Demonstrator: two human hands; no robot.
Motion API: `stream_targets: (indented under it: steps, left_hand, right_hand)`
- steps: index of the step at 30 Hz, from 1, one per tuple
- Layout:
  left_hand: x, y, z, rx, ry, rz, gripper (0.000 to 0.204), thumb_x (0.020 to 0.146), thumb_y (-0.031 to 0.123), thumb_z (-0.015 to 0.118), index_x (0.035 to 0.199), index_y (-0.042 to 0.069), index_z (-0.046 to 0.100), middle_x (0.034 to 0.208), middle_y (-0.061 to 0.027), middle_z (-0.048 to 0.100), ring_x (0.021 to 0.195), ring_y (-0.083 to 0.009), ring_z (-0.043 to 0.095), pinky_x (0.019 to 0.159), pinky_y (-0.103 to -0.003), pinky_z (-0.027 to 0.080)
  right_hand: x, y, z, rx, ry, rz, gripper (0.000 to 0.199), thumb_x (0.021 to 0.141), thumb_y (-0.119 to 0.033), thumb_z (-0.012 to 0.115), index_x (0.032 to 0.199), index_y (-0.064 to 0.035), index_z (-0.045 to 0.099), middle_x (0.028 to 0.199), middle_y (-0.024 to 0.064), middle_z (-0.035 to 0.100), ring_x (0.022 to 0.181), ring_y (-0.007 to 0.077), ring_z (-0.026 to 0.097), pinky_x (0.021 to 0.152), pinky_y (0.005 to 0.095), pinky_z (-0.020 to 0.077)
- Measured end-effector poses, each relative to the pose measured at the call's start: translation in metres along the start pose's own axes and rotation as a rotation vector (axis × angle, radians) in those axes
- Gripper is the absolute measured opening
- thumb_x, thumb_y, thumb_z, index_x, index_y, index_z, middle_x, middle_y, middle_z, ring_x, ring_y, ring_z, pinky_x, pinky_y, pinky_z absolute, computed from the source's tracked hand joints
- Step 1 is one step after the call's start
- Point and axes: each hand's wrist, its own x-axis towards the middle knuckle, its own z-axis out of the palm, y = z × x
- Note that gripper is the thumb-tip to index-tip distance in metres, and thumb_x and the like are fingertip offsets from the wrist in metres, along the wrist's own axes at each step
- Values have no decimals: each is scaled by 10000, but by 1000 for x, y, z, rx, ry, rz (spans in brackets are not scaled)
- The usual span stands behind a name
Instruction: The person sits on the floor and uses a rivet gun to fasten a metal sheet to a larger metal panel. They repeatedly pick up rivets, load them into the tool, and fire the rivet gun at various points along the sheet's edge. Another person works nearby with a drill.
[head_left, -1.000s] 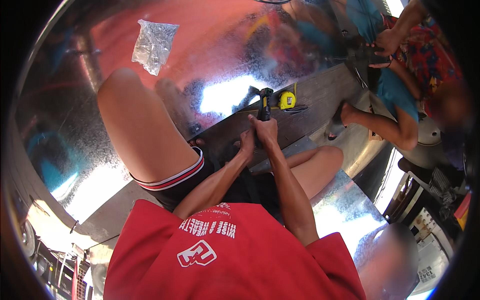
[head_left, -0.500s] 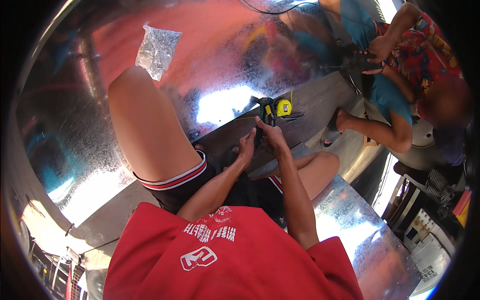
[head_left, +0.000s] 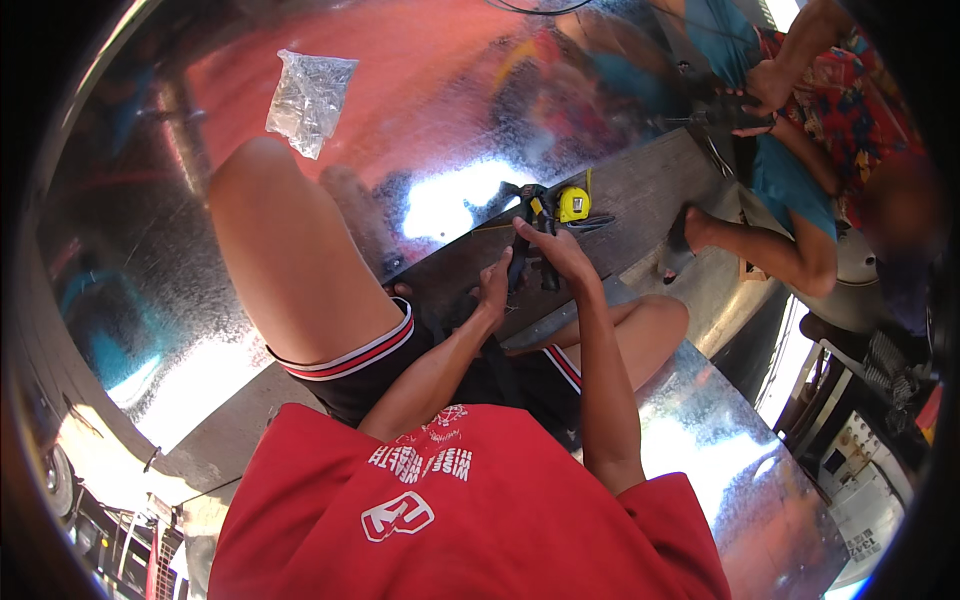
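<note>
1. My right hand (head_left: 564,253) lies over the middle of a dark tool (head_left: 540,205) with yellow marks, a forefinger stretched across it toward the left. The other fingers are tucked from view, so I can't tell how firmly they close.

2. My left hand (head_left: 494,284) is just to the left and a little nearer my body, fingers pointing away from me, up against the dark part on that side. Whether it pinches that part or only rests there, I can't tell. The two hands are close but not pressed together.

3. The tool lies straight ahead of me, its long axis running from near to far: the head at the far end, beyond my fingers, one dark end showing below my right palm. My right hand is the nearer one to the head.

4. Just right of the head, a yellow tape measure (head_left: 574,204) sits on the dark plank (head_left: 642,198).

5. Well apart, far left, a clear plastic bag (head_left: 311,103) lies on the shiny metal sheet (head_left: 420,85).
</note>
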Motion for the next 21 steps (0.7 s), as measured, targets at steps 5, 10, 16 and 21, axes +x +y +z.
stream_targets:
  steps: [5, 10, 16, 21]
  left_hand:
    - [-5, 3, -1, 6, 49, -45, 398, 974, 435, 500, 1037, 79, 665, 927, -14, 662, 829, -112, 620, 698, -301, 479]
    - [-4, -11, -3, -255, 40, -84, 387, 968, 434, 506, 1068, 90, 655, 940, -10, 664, 829, -126, 628, 710, -305, 491]
    - [11, -8, -9, -253, 45, -69, 446, 967, 436, 506, 1103, 49, 680, 1012, -49, 675, 892, -130, 622, 765, -299, 483]
    - [0, 2, -1, -167, -51, -33, 421, 980, 418, 476, 1094, 62, 670, 1027, -67, 671, 937, -148, 629, 794, -309, 487]
  right_hand:
    - [8, 7, 41, -17, 277, 93, 518, 697, -467, 809, 731, 26, 655, 743, 128, 663, 662, 227, 641, 611, 373, 488]
    - [25, 37, 89, -94, 517, 58, 510, 702, -431, 795, 780, 60, 680, 871, 295, 681, 889, 427, 677, 785, 483, 524]
    - [13, 18, 40, 79, 207, -15, 483, 703, -441, 806, 735, 18, 662, 737, 164, 671, 694, 273, 678, 646, 393, 525]
    - [16, 22, 17, 305, 40, 7, 456, 717, -446, 808, 695, -23, 640, 657, 75, 624, 556, 172, 608, 516, 335, 492]
